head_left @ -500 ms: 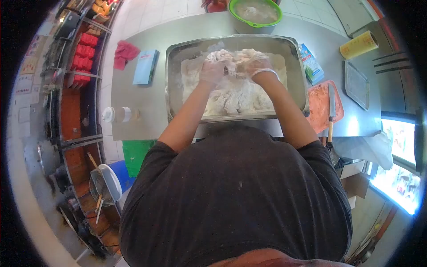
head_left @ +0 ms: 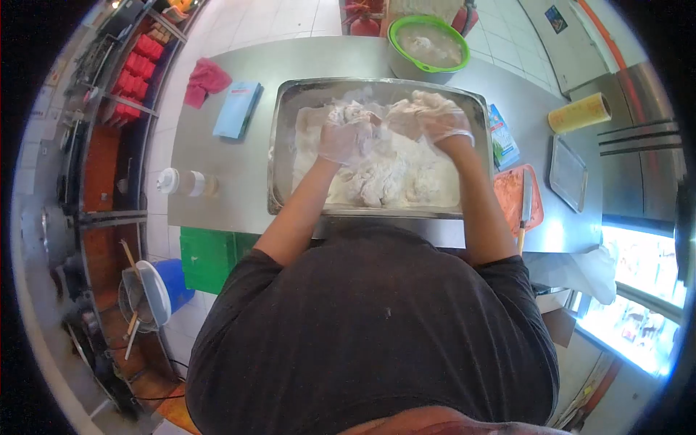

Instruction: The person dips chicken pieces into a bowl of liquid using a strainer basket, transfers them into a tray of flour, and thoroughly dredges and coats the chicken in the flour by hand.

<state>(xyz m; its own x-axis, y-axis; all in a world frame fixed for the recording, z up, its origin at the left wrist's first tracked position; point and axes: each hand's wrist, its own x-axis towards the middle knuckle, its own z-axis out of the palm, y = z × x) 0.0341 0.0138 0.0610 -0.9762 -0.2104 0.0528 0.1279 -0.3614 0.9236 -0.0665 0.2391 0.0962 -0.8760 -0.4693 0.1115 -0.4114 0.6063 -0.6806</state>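
Note:
Both my hands, in clear plastic gloves, are over a large metal tray (head_left: pixel 273 170) of white flour (head_left: pixel 312 145). My left hand (head_left: pixel 344 139) is closed round a flour-coated piece (head_left: pixel 352 113) at the tray's upper middle. To its right, my right hand (head_left: pixel 444 125) grips another floured piece (head_left: pixel 415 110). Both pieces look lumpy and fully white; what they are I cannot make out. More coated lumps (head_left: pixel 378 185) lie in the flour nearer my body. White dust hangs around my hands and blurs the fingers.
Behind the tray stands a green-rimmed bowl (head_left: pixel 394 36) of cloudy liquid. On the left are a blue box (head_left: pixel 237 109), a red cloth (head_left: pixel 206 81) and a bottle (head_left: pixel 190 183). On the right, a knife (head_left: pixel 526 196) lies across a red tray (head_left: pixel 507 190), near a film roll (head_left: pixel 580 112).
My hands have moved apart, each with a floured piece lifted in it. The camera view has shifted, so the table sits slightly lower and further left.

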